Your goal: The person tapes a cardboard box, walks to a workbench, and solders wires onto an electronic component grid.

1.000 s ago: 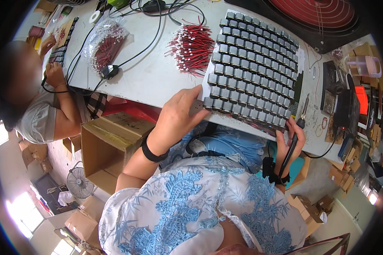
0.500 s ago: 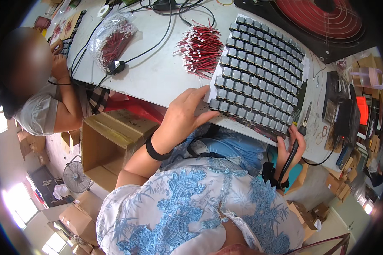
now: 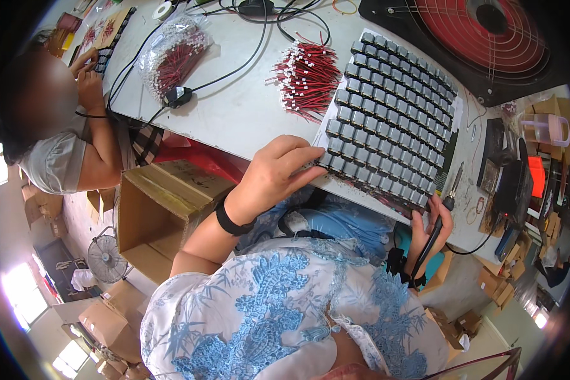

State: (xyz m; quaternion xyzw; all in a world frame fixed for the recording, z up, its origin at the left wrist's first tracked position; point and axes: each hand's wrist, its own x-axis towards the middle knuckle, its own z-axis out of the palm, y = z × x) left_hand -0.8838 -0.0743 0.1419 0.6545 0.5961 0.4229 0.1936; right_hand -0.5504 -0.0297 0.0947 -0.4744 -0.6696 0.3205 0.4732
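Note:
A panel of grey square components (image 3: 392,104) in tight rows lies tilted on a white sheet (image 3: 321,136) at the table's near edge. My left hand (image 3: 278,168) has its fingers and thumb closed on the panel's near left corner. In my right hand (image 3: 432,221) is a soldering iron (image 3: 434,235), its black handle running down along the palm and its metal tip pointing up and away. The right fingertips also touch the panel's near right corner. Left of the panel lies a pile of red wires (image 3: 307,79) with white connectors.
A clear bag of red wires (image 3: 177,60) and black cables (image 3: 234,79) lie to the left. A red fan with a wire grille (image 3: 487,31) stands far right, a black box (image 3: 512,183) nearer. Another person (image 3: 57,139) works at left, beside a cardboard box (image 3: 177,183).
My left fingers have drawn together onto the panel's near left corner. The right hand still holds the soldering iron, and the whole view has shifted slightly.

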